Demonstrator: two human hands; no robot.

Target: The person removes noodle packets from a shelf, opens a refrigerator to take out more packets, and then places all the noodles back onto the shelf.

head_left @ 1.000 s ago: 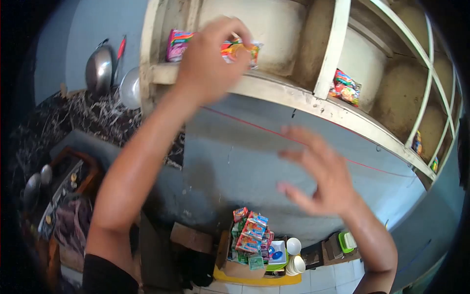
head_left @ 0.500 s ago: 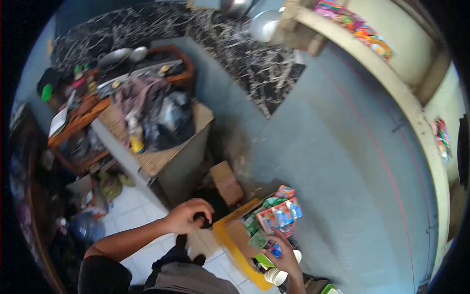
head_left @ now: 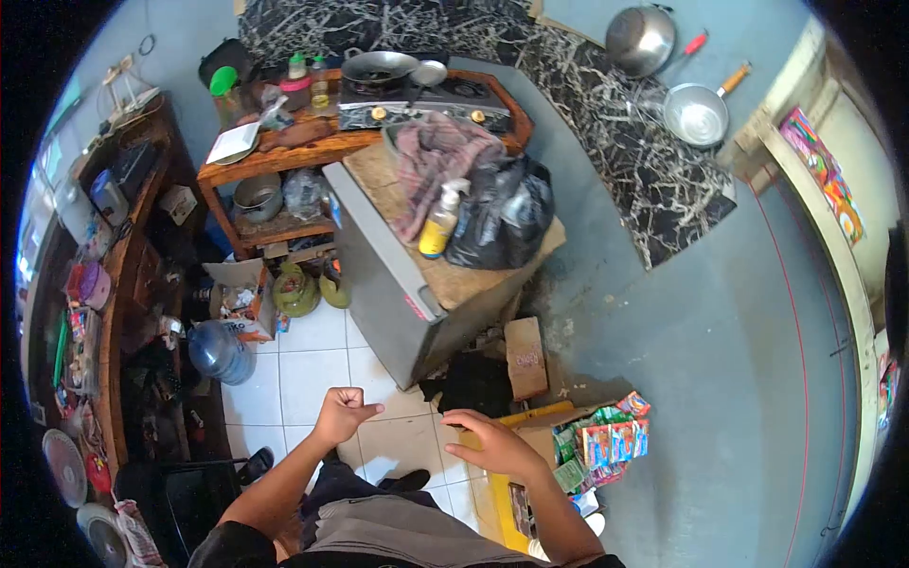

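My left hand (head_left: 345, 417) is in front of my body over the tiled floor, its fingers curled in and the thumb stretched out to the right, with nothing visible in it. To its right, my right hand (head_left: 494, 445) has its fingers and thumb apart and holds nothing. The two hands do not touch. Beside and partly behind my right forearm stands a yellow table (head_left: 492, 492) bearing a cardboard box and colourful sachet packs (head_left: 614, 443).
A grey fridge (head_left: 379, 284) carries a cloth, a yellow spray bottle (head_left: 438, 222) and a black plastic bag (head_left: 502, 213). Behind it are a gas stove (head_left: 426, 109) and pans. Wooden shelves and a blue water jug (head_left: 220, 352) are at left. A cardboard box (head_left: 525, 358) leans by the wall.
The view has swung left, showing more of the stove and shelves. My right hand has left the sachets and cups and come nearer my left hand, whose thumb now points out.
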